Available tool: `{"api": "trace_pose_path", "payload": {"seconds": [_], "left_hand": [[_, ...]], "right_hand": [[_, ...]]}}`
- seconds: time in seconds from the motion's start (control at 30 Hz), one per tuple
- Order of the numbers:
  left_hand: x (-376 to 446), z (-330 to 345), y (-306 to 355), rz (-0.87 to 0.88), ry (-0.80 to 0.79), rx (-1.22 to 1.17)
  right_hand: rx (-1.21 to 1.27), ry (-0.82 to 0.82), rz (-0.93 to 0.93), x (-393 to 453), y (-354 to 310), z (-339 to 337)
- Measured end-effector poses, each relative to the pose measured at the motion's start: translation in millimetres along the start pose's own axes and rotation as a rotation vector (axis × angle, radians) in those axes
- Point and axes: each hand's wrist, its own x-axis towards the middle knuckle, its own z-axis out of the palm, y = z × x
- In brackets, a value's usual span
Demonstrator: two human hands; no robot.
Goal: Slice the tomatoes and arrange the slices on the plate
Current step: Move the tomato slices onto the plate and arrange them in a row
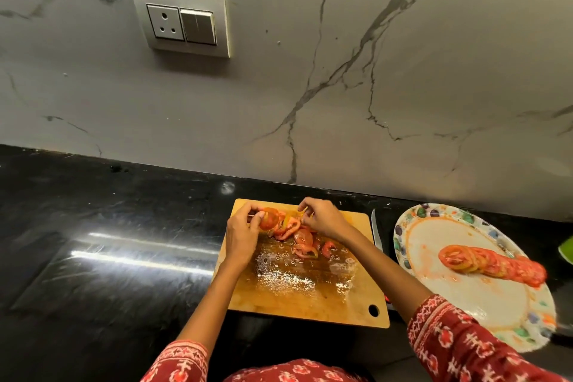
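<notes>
A wet wooden cutting board (297,291) lies on the black counter. At its far end sits a heap of red tomato slices (291,231). My left hand (242,229) grips the left end of the heap, fingers curled round a slice. My right hand (322,220) pinches slices at the heap's far right side. A few loose slices (310,250) lie just nearer on the board. To the right stands a white plate with a coloured rim (483,304), carrying an overlapping row of tomato slices (493,265).
A knife (376,231) lies on the counter between board and plate, blade pointing to the wall. A marble wall with a socket and switch (181,22) rises behind. A green object (566,250) peeks in at the right edge. Black counter (108,242) stretches left.
</notes>
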Motion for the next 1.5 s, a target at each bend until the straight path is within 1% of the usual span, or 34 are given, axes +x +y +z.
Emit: {"api": "trace_pose_path", "payload": {"seconds": [0.17,0.27,0.37,0.47,0.6,0.7,0.83,1.1,1.27,1.5], "left_hand": [[-0.2,-0.1,0.8,-0.003,0.03,-0.006],[0.5,-1.4,-2.4,-0.005,0.031,0.008],[-0.4,-4.4,-4.2,-0.017,0.037,0.006],[-0.5,-6.7,-3.3,-0.031,0.043,-0.008],[0.6,-6.4,-5.0,-0.022,0.03,-0.018],[-1.7,-4.6,-5.6,-0.03,0.03,-0.02],[-2.4,-6.4,-3.4,-0.03,0.037,-0.008],[-10.2,-12.5,-3.9,-0.031,0.035,0.013],[-11.0,-17.0,-6.1,-0.049,0.037,0.003],[-13.3,-10.5,-4.9,-0.047,-0.004,-0.004]], "right_hand": [[-0.102,0.019,0.045,3.7,-12.7,18.4],[-0.214,-0.022,0.07,6.6,-15.1,23.7],[-0.099,-0.047,0.089,6.8,-13.2,23.1],[0.04,-0.036,0.11,6.9,-9.7,19.1],[0.11,-0.121,0.099,6.1,-11.0,17.0],[0.109,-0.088,0.108,3.9,-13.0,19.8],[0.009,-0.114,0.094,0.2,-19.1,27.5],[0.137,-0.121,0.102,-4.3,-23.0,30.1],[0.17,-0.193,0.051,-7.0,-13.4,9.7],[0.242,-0.115,0.031,-17.8,-1.3,-6.1]]}}
